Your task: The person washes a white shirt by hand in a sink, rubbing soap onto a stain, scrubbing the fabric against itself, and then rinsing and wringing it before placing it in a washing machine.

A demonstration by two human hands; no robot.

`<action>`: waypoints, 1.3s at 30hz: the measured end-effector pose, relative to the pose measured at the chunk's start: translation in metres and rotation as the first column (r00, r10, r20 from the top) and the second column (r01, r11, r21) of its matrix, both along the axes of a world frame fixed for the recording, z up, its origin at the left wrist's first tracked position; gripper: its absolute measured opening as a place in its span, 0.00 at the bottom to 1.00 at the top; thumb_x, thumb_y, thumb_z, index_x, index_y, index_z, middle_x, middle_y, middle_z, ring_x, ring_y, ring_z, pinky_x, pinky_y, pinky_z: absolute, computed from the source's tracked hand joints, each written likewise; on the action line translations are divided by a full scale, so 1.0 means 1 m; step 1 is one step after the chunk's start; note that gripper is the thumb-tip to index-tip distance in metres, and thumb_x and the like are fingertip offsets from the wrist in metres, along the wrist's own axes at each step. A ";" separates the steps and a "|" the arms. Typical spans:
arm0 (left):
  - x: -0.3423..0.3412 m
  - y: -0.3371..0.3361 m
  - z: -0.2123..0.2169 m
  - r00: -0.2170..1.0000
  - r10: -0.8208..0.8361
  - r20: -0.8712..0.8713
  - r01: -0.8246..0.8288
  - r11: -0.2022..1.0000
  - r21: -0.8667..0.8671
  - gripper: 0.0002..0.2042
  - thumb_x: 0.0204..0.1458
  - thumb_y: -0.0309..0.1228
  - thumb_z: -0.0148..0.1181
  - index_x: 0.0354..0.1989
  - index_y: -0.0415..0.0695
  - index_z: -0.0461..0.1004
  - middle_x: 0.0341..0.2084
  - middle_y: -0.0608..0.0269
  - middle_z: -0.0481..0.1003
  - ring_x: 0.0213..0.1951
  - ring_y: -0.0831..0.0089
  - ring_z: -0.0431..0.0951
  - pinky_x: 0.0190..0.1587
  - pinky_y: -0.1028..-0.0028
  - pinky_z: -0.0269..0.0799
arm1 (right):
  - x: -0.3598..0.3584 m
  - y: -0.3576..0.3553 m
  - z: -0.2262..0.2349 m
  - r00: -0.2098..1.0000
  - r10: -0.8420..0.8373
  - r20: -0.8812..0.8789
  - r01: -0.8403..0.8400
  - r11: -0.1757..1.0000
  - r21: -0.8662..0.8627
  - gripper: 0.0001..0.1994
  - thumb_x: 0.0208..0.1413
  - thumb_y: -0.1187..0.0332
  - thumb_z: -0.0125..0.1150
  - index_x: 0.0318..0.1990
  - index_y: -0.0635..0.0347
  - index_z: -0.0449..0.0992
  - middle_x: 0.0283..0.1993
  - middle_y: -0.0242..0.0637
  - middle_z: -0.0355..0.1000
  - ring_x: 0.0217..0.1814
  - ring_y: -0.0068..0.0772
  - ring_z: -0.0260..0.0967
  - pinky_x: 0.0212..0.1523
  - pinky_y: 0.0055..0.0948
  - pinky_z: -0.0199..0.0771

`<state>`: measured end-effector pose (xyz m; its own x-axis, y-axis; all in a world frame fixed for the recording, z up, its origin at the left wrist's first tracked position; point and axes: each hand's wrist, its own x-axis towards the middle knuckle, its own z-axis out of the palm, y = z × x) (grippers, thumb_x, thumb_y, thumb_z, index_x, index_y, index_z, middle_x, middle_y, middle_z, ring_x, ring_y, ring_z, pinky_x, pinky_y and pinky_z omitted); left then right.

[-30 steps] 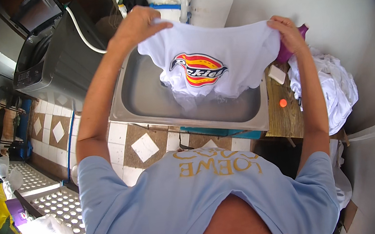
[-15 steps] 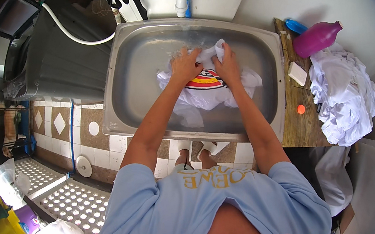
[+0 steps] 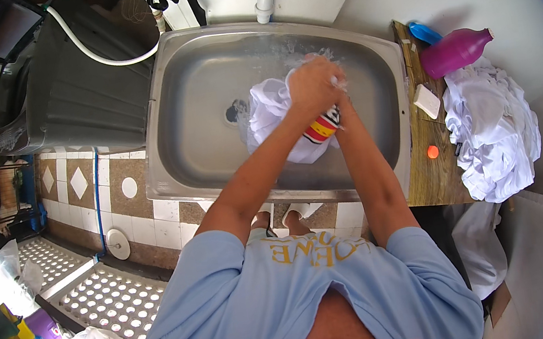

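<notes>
A wet white garment [image 3: 268, 111] with a red, yellow and black print lies bunched in the metal sink [image 3: 192, 76]. Toward the sink's far right, my left hand [image 3: 312, 84] is closed around a bundled part of it. My right hand [image 3: 339, 89] presses against the left at the same spot, gripping the cloth too. Most of its fingers are hidden behind the left hand and the fabric. Froth or splashing water shows just beyond both hands. The sink's drain [image 3: 233, 111] is uncovered, left of the garment.
A wooden board [image 3: 424, 172] right of the sink bears a white soap bar [image 3: 426, 101], an orange cap [image 3: 432, 152], a purple bottle [image 3: 456, 52], a blue item [image 3: 424, 32] and piled white clothes [image 3: 492, 131]. A dark grey appliance [image 3: 83, 92] stands left, with a white hose [image 3: 96, 57].
My hands have come together from being apart, the left moving right. The garment, spread out before, is now bunched up with its print folded. Water has drained lower, and the drain shows.
</notes>
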<state>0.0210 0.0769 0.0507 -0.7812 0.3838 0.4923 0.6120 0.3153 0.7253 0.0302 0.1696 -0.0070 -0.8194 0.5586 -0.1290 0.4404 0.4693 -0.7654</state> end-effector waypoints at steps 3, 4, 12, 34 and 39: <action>-0.035 -0.002 -0.021 0.974 0.027 0.223 -0.053 0.992 0.114 0.08 0.43 0.32 0.59 0.20 0.40 0.74 0.19 0.49 0.73 0.25 0.53 0.75 0.29 0.65 0.70 | -0.003 0.002 0.003 0.997 0.060 0.039 -0.063 0.995 0.075 0.23 0.54 0.51 0.53 0.51 0.56 0.72 0.45 0.50 0.74 0.51 0.49 0.70 0.48 0.38 0.67; -0.030 -0.001 -0.018 0.975 0.021 0.222 -0.050 0.991 0.122 0.08 0.43 0.31 0.59 0.19 0.40 0.74 0.19 0.49 0.73 0.24 0.53 0.75 0.29 0.65 0.70 | 0.000 0.010 -0.010 0.994 0.111 0.008 -0.112 0.990 0.090 0.22 0.54 0.51 0.52 0.52 0.55 0.72 0.46 0.50 0.73 0.52 0.48 0.70 0.49 0.38 0.67; -0.034 -0.018 -0.042 0.999 0.021 0.028 -0.025 0.988 0.154 0.08 0.44 0.34 0.61 0.22 0.43 0.76 0.22 0.55 0.75 0.26 0.55 0.76 0.30 0.65 0.70 | 0.004 -0.011 -0.012 0.845 -0.349 -0.405 -0.089 0.654 -0.751 0.14 0.52 0.56 0.59 0.33 0.58 0.75 0.29 0.37 0.73 0.33 0.34 0.72 0.35 0.30 0.70; 0.000 0.003 -0.007 0.976 -0.146 0.159 0.116 0.976 0.184 0.08 0.40 0.35 0.60 0.26 0.45 0.77 0.28 0.58 0.76 0.33 0.55 0.77 0.37 0.62 0.72 | 0.008 0.005 0.006 0.894 -0.426 -0.139 -0.070 0.173 -0.982 0.16 0.52 0.62 0.57 0.47 0.56 0.72 0.43 0.38 0.71 0.44 0.35 0.70 0.45 0.32 0.70; 0.017 0.014 0.011 0.998 -0.048 0.029 0.049 0.997 -0.066 0.08 0.38 0.35 0.61 0.17 0.43 0.74 0.22 0.60 0.76 0.27 0.56 0.76 0.29 0.64 0.70 | 0.012 0.009 -0.023 0.801 -0.272 -0.534 -0.219 0.696 -0.684 0.12 0.52 0.64 0.55 0.42 0.57 0.74 0.38 0.35 0.72 0.40 0.30 0.70 0.42 0.31 0.71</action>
<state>0.0381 0.0911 0.0613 -0.7735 0.4530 0.4433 0.6083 0.3341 0.7200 0.0426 0.1784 -0.0301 -0.8506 0.5258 -0.0089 -0.1766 -0.3016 -0.9369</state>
